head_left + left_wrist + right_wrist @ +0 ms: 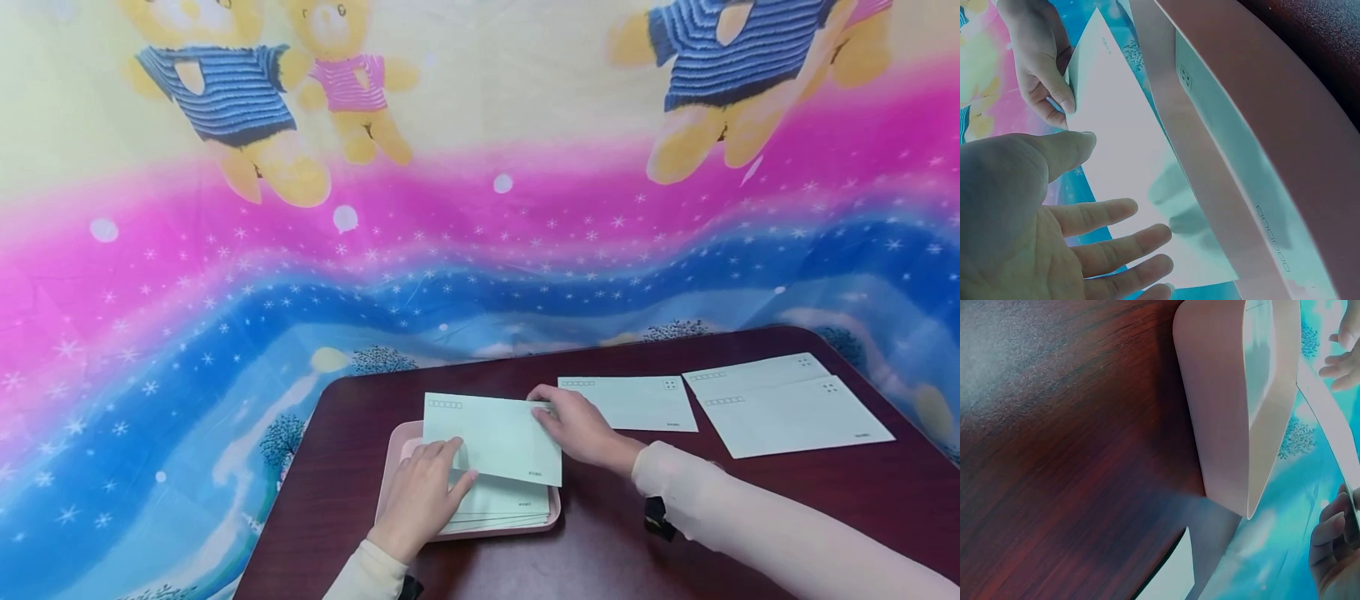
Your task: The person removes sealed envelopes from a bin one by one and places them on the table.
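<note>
My right hand (581, 427) pinches a pale envelope (491, 437) by its right edge, thumb in front and fingers behind. The envelope is raised and tilted above a pink tray (392, 446). In that tray lies a stack of more envelopes (506, 497). At the envelope's lower left is my left hand (422, 496). The left wrist view shows this left hand (1022, 212) with straight, spread fingers before the envelope (1116, 119); whether the fingertips touch it I cannot tell. In the right wrist view the right fingers (1329, 531) curl at the envelope's edge.
On the dark red wooden table (622, 533), one envelope (630, 404) lies just beyond the right hand. Two overlapping envelopes (798, 421) lie farther right. Behind the table hangs a colourful cloth (480, 225) with printed bears.
</note>
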{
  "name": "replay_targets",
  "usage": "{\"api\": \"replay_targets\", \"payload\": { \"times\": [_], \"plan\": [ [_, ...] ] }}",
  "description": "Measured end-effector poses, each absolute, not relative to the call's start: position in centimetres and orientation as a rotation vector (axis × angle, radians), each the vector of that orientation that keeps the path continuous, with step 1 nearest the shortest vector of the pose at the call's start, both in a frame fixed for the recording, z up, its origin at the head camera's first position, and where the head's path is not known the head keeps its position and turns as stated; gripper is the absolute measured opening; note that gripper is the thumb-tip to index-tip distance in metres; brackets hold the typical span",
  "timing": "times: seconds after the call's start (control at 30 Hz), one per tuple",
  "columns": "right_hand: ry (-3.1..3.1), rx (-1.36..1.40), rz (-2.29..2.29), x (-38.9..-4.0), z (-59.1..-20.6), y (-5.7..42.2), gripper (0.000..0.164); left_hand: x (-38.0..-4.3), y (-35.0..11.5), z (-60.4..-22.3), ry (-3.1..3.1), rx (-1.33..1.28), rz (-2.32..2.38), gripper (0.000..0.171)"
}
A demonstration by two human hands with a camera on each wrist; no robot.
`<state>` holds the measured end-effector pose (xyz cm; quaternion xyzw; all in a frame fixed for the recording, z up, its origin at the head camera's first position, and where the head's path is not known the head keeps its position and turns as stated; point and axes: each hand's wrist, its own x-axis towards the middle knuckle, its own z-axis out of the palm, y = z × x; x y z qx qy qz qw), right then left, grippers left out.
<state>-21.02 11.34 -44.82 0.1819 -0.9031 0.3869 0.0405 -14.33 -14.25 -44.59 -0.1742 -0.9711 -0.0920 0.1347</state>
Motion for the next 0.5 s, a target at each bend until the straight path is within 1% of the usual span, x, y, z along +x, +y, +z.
{"api": "replay_targets", "payload": {
  "times": [0.5],
  "plan": [
    [-2.729,0.57,1.209,-21.2,-45.0,13.5,0.016,-14.2,-13.4,-43.9,-2.843,-0.534,-0.275,0.048]
  ]
}}
